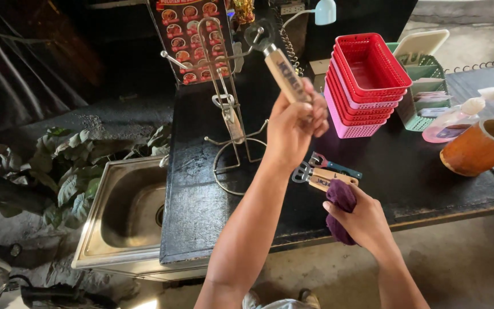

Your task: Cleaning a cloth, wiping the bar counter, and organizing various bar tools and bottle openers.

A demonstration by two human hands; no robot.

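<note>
A wooden-handled opener [278,64] is held raised in the closed left hand [294,127], its long axis slanting up-left toward the wire rack [230,109]. A purple cloth [341,197] is clutched by the right hand [364,220] above the counter [430,177].

Wooden-handled opener [278,63] raised (tilted), purple cloth [341,209] bunched

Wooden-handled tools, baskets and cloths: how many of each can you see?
Wooden-handled tools: 3, one in the left hand raised, one hanging on the wire rack, one lying on the counter
Stacked red and pink baskets: 5 or so, edges hard to separate
Purple cloth in the right hand: 1
Total: about 9
</note>
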